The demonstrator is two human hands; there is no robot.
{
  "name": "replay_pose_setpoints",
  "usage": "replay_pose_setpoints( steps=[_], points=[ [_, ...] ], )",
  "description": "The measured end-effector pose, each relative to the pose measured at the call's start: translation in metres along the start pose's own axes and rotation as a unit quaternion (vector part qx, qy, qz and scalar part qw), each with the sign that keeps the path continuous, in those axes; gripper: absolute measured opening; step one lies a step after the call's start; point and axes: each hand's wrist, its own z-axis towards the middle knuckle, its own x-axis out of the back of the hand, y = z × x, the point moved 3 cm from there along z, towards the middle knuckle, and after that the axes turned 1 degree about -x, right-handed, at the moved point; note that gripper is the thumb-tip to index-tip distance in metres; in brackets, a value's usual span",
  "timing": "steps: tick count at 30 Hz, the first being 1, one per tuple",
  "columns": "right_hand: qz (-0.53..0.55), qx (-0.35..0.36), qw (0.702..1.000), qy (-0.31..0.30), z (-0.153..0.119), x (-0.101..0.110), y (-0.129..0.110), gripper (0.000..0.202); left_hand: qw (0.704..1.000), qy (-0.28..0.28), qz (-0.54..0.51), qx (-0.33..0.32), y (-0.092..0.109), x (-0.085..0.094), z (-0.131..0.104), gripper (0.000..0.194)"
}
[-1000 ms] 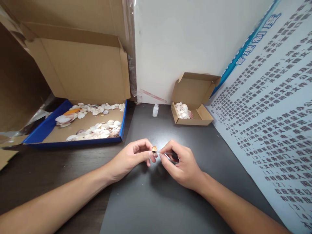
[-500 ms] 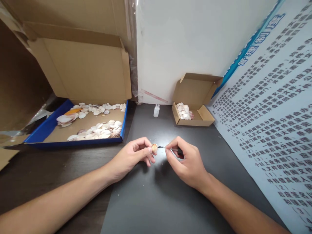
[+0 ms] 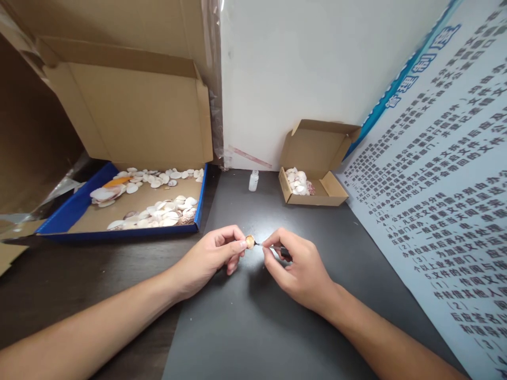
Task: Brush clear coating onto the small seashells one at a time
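Between thumb and fingertips, my left hand (image 3: pixel 216 256) pinches a small yellowish-brown seashell (image 3: pixel 250 241), its hollow side facing up towards me. My right hand (image 3: pixel 301 264) grips a thin brush (image 3: pixel 285 254) with a black handle, a pale slim stem and a dark tip. That tip points left and meets the shell's right edge, or sits very close to it. Both hands are held over the dark grey mat (image 3: pixel 222 332). Behind them stands a small clear bottle (image 3: pixel 253 182) with whitish contents and no cap on it.
At the left, an open blue-edged cardboard box (image 3: pixel 119 230) holds many pale shells (image 3: pixel 166 214) and an orange piece (image 3: pixel 118 181). A smaller open carton (image 3: pixel 317 199) at the back right contains white shells (image 3: pixel 298 181). A printed sheet (image 3: pixel 447 174) lines the right side.
My right hand has moved slightly left and down, bringing the brush tip nearer the shell. The left hand's lower fingers have curled in more. The shell stays in its pinch.
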Motion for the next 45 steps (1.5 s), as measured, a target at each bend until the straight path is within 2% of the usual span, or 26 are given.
replay_pose_setpoints(
  steps=[4, 7, 10, 13, 16, 19, 22, 25, 28, 31, 34, 37, 40, 45],
  points=[
    [0.014, 0.012, 0.999, 0.035, -0.0002, 0.0032, -0.0008, 0.009, 1.0, -0.001, -0.009, 0.009, 0.0, -0.0005, 0.0001, 0.025],
    [0.041, 0.046, 0.998, 0.014, -0.0013, 0.0003, -0.0028, 0.01, 1.0, -0.009, -0.026, 0.014, 0.0005, -0.0017, -0.0005, 0.026],
    [0.018, 0.031, 0.999, -0.009, -0.0009, -0.0015, -0.001, 0.011, 0.999, -0.005, -0.032, 0.018, 0.0013, -0.0024, -0.0011, 0.026],
    [0.0, 0.008, 1.0, 0.008, 0.0003, 0.0014, 0.0009, 0.011, 0.999, 0.003, -0.024, 0.023, 0.0014, -0.0022, -0.0006, 0.026],
    [0.024, 0.033, 0.999, 0.023, 0.0007, 0.0032, -0.0013, 0.011, 0.999, 0.0, -0.025, 0.021, 0.0015, -0.0022, 0.0001, 0.025],
    [0.034, 0.053, 0.998, -0.002, 0.0002, 0.0002, -0.0031, 0.01, 0.999, -0.005, -0.034, 0.022, 0.0022, -0.0021, -0.0004, 0.027],
    [0.014, 0.029, 0.999, -0.018, 0.0002, -0.0015, -0.0017, 0.01, 0.999, -0.003, -0.047, 0.029, 0.0031, -0.0018, -0.0013, 0.026],
    [0.004, 0.018, 1.0, 0.008, 0.0008, 0.0018, -0.0014, 0.011, 0.998, -0.004, -0.051, 0.028, 0.0035, -0.0019, -0.0013, 0.025],
    [0.018, 0.04, 0.998, 0.034, 0.0007, 0.0049, -0.0034, 0.01, 0.998, -0.012, -0.051, 0.024, 0.0029, -0.0025, -0.0006, 0.025],
    [0.016, 0.044, 0.999, 0.005, 0.0006, 0.0026, -0.0034, 0.011, 0.998, -0.011, -0.05, 0.024, 0.0022, -0.0026, -0.0003, 0.025],
    [-0.005, 0.012, 1.0, -0.019, 0.0007, 0.0002, -0.0006, 0.011, 0.998, -0.007, -0.052, 0.024, 0.0024, -0.0023, -0.0004, 0.025],
    [-0.006, 0.005, 1.0, 0.008, 0.0005, 0.0023, -0.0007, 0.011, 0.998, -0.01, -0.049, 0.023, 0.0022, -0.0019, -0.0002, 0.025],
    [0.022, 0.032, 0.999, 0.037, -0.0007, 0.0044, -0.0039, 0.01, 0.999, -0.014, -0.043, 0.021, 0.0012, -0.0011, 0.0001, 0.025],
    [0.043, 0.045, 0.998, -0.003, -0.0028, -0.001, -0.004, 0.01, 0.999, -0.011, -0.047, 0.019, 0.0015, -0.0013, -0.0004, 0.026]
  ],
)
